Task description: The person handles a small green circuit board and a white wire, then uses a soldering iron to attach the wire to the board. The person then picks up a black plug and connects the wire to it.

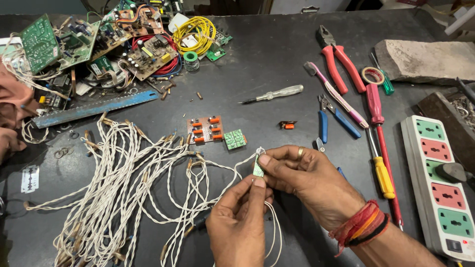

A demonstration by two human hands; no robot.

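Green mini board point(258, 168) pinched between left hand point(237, 222) thumb and right hand point(302, 175) fingertips, above dark bench point(257, 59). White twisted wire point(123, 178) hangs from it. Risk: thin lead snaps or slips if tugged; tangled bundle could snag.

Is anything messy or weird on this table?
Yes. A bare razor blade lies loose at the table's left edge, sharp and easy to brush against. At the top left, circuit boards are heaped crookedly, tangled with wires. The left hand and right hand pinch a small green board joined to white twisted wire.
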